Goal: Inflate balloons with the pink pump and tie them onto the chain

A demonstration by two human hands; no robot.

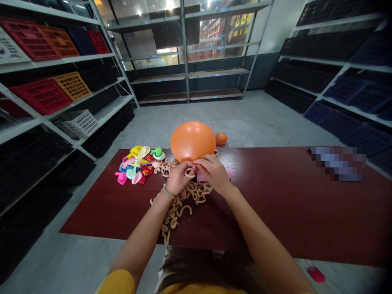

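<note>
A large inflated orange balloon (193, 139) stands above the far edge of the dark red table (281, 192). My left hand (180, 176) is closed on the balloon's neck. Right against it, my right hand (214, 173) pinches the same neck, and the fingertips of both hands meet there. A tan curved band (190, 173) shows between them; I cannot tell which fingers hold it. Below and around my left hand lies a loose pile of tan curled bands (192, 192). Partly hidden behind my right hand is a pink cylindrical object (229, 172).
Uninflated balloons (134, 163) in many colours lie in a heap at the table's left. A small orange balloon (221, 139) is beyond the far edge. A blurred-out item (337, 163) lies at right. Shelves with crates (43, 96) line the left side.
</note>
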